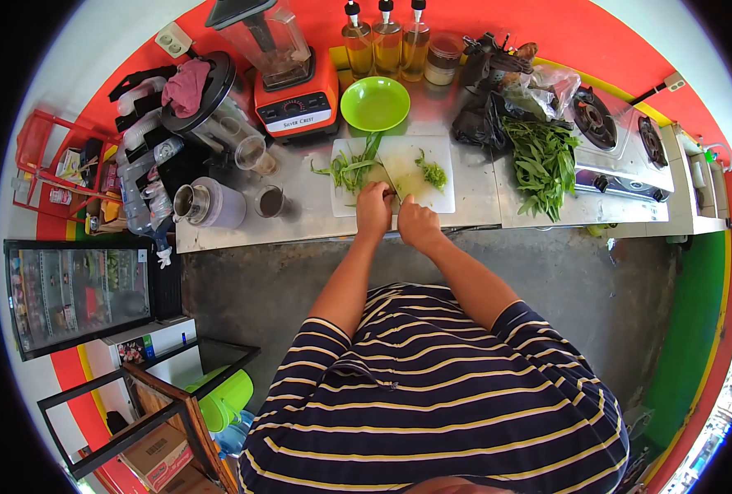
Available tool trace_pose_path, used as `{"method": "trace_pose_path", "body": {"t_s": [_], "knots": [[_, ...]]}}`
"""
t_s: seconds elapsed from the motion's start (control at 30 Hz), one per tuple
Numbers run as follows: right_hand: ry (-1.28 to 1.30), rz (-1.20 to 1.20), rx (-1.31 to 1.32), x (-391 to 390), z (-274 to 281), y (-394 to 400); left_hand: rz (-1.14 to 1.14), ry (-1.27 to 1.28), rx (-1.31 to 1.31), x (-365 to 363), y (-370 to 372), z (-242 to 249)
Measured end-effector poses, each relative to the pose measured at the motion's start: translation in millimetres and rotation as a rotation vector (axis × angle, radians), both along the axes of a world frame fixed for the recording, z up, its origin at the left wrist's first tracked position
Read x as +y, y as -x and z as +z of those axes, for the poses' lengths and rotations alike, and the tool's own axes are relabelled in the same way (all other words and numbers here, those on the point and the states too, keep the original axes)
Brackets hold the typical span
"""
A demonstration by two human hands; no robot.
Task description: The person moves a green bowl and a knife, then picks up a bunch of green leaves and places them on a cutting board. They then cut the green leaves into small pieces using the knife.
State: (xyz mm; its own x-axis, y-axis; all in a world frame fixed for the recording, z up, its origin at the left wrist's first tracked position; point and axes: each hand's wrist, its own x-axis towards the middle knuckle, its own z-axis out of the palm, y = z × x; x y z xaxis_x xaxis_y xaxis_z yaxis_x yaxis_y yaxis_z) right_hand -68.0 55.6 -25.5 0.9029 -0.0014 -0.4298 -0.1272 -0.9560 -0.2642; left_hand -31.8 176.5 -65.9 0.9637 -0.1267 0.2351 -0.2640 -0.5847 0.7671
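Note:
My right hand [418, 222] is closed around the handle of a knife [389, 174], whose blade points away from me over a white cutting board [442, 146]. Close beside it, my left hand [373, 209] has its fingers curled together at the board's near edge, against the knife; what they pinch is hidden. Long green vegetable strips [348, 171] lie loose on the board's left half. To the right of the blade sits a small pile of chopped greens [433, 174]. A lime-green bowl [375, 104] stands just behind the board.
A red blender [297, 105], a glass of dark liquid [271, 202] and a steel-mouthed jug [209, 204] stand leftward. Pump bottles [387, 41] line the wall. Rightward are leafy greens [540, 160], black plastic bags [481, 122] and a gas stove [621, 136].

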Motion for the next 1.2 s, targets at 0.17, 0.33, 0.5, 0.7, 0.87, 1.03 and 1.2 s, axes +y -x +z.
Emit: {"method": "trace_pose_path", "body": {"t_s": [0.17, 0.33, 0.5, 0.7, 0.87, 1.03, 1.2], "knots": [[0.003, 0.034, -0.025, -1.5, 7.5, -2.3, -0.002, -0.085, -0.053, 6.7, 0.2, -4.4], [0.045, -0.003, 0.017, 7.2, 4.3, 19.7, 0.029, -0.122, -0.113, 2.8, 3.3, -1.3], [0.023, 0.031, -0.003, 0.2, 7.0, 2.0, 0.006, -0.195, -0.117, 4.9, 2.5, -1.6], [0.076, 0.050, -0.007, 7.3, 7.5, 21.7, 0.027, -0.092, -0.081, 6.0, -0.6, -2.9], [0.049, 0.029, -0.010, 9.8, 8.7, 12.4, 0.000, -0.253, -0.121, 9.4, 3.2, -5.6], [0.053, 0.066, 0.006, 8.2, 15.7, 11.6, -0.023, -0.371, -0.135, 8.3, 10.6, -1.2], [0.044, 0.009, 0.006, 13.2, 10.3, 18.1, -0.016, -0.318, -0.211, 7.9, 11.8, -3.7]]}}
